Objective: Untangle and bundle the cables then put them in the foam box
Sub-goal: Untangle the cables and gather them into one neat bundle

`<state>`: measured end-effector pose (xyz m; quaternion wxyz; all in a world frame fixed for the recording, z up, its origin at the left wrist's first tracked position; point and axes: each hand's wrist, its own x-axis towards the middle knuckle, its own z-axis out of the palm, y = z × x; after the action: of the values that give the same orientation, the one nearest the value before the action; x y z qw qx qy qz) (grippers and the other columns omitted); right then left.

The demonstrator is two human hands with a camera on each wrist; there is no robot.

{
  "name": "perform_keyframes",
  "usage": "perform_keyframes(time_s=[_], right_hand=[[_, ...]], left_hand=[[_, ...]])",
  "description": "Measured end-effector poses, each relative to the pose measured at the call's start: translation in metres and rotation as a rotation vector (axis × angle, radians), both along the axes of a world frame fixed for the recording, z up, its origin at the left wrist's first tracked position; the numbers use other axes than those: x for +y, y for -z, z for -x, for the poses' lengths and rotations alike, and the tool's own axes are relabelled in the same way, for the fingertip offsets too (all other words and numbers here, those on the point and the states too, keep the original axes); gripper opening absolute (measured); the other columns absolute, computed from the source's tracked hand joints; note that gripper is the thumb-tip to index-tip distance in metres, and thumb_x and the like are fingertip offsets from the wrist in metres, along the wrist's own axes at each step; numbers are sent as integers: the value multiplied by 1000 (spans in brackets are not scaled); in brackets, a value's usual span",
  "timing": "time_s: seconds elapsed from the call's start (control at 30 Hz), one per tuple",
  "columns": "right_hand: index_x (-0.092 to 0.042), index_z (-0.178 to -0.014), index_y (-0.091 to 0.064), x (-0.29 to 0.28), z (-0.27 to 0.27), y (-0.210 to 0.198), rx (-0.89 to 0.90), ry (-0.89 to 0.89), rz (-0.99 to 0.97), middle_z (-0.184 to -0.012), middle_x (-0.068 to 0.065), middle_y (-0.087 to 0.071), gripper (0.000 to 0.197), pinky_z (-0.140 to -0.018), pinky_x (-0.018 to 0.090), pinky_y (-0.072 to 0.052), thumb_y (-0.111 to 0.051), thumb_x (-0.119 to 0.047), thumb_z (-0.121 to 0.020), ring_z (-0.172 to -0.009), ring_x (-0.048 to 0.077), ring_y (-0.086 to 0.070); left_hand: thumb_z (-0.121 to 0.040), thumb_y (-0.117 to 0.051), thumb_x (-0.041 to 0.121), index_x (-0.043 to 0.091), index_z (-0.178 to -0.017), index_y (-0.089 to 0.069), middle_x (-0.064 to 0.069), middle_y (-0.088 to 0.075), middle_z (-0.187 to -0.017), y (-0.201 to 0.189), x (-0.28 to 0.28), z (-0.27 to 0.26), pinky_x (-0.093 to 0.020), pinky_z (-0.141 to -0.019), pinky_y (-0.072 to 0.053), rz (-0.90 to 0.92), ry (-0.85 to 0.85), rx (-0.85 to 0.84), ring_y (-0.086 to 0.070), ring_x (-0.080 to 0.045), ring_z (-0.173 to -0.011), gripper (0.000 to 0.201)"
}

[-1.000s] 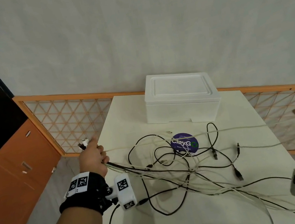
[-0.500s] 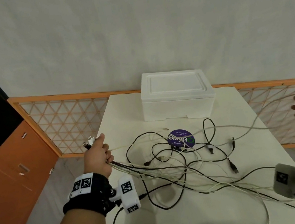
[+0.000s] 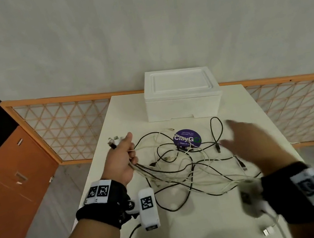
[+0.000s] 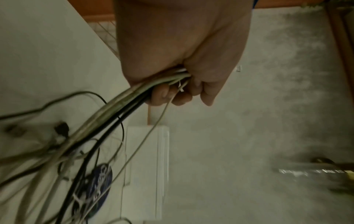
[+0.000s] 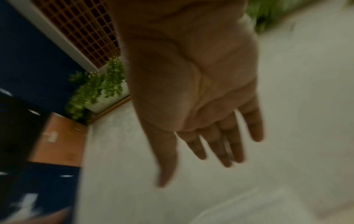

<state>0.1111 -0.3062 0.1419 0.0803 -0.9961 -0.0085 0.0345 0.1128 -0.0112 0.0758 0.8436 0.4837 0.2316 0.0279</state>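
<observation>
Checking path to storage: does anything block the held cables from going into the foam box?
Yes. The foam box has its lid on. The cables gripped by the left hand remain tangled on the table.

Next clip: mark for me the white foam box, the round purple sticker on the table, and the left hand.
White foam box (image 3: 184,104), head view, on its front wall.
Round purple sticker (image 3: 187,140), head view, on its printed middle.
Left hand (image 3: 121,163), head view, on the back of the hand, which grips the cable ends.

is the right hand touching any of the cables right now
Apart. The right wrist view shows the right hand with straight, spread fingers and a bare palm; the head view shows it blurred above the cables.
</observation>
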Motion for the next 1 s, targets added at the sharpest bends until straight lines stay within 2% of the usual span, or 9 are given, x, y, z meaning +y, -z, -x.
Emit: perform_keyframes(time_s=[0.1, 0.2, 0.27, 0.33, 0.43, 0.53, 0.6, 0.77, 1.0], right_hand=[[-19, -147, -26, 85, 14, 28, 176, -398, -342, -144, 3, -45, 98, -108, 34, -34, -73, -56, -70, -133, 22, -41], [-17, -107, -51, 112, 18, 47, 198, -450, -473, -102, 2, -65, 44, -85, 37, -50, -71, -42, -77, -93, 20, -60], [-16, -90, -47, 107, 20, 61, 161, -466, -416, -86, 6, -62, 21, -73, 39, -49, -60, -32, -85, -78, 25, -56], [-15, -98, -52, 93, 21, 67, 106, -506, -388, -90, 8, -63, 17, -71, 38, -48, -53, -30, -90, -83, 28, -57], [-17, -103, -56, 68, 21, 69, 109, -540, -429, -91, 5, -62, 31, -64, 26, -40, -50, -45, -93, -86, 21, -57], [-20, -83, -51, 38, 13, 72, 170, -521, -319, -76, -1, -56, 38, -62, 29, -41, -56, -57, -85, -76, 18, -54], [-22, -79, -47, 14, 7, 77, 193, -490, -245, -71, -7, -52, 37, -66, 32, -42, -58, -57, -83, -75, 14, -51], [-28, -66, -36, -69, -4, 101, 310, -359, 11, -67, -11, -41, 38, -65, 27, -35, -58, -53, -84, -76, 11, -46], [-30, -65, -42, -129, -13, 130, 651, -257, 174, -73, -11, -44, 35, -65, 19, -35, -68, -49, -78, -78, 8, -47]], left_hand=[[-93, -58, 32, 19, -67, -44, 2, -38, -52, -18, -33, 12, -21, -42, -24, 26, 198, -94, -30, -10, -46, 33], [-94, -56, 36, 18, -59, -47, -1, -40, -51, -31, -52, 20, -24, -46, -27, -136, 224, -142, -31, -14, -45, 40], [-93, -57, 37, 15, -66, -55, -1, -55, -55, -32, -47, 20, -27, -52, -36, -273, 115, -122, -41, -16, -49, 35], [-93, -57, 38, 13, -79, -61, -1, -69, -67, -27, -41, 16, -31, -66, -48, -284, 13, -89, -56, -16, -61, 30], [-95, -53, 38, 14, -79, -53, -1, -61, -53, -18, -40, 12, -33, -71, -55, 76, -82, -75, -60, -13, -53, 29], [-96, -52, 40, 19, -64, -40, 6, -34, -42, -10, -33, 5, -20, -43, -40, 220, -206, -28, -33, -8, -35, 40], [-95, -55, 40, 20, -63, -38, 7, -27, -44, -2, -22, 1, -18, -37, -28, 200, -270, 27, -24, -8, -34, 41], [-89, -63, 26, 21, -62, -35, 7, -22, -47, 18, 16, 0, -22, -40, -23, 170, -354, 214, -19, -10, -35, 39], [-92, -41, 3, 18, -65, -30, 4, -27, -43, 65, 3, 12, -28, -54, -28, 274, -308, 280, -25, -13, -41, 33]])
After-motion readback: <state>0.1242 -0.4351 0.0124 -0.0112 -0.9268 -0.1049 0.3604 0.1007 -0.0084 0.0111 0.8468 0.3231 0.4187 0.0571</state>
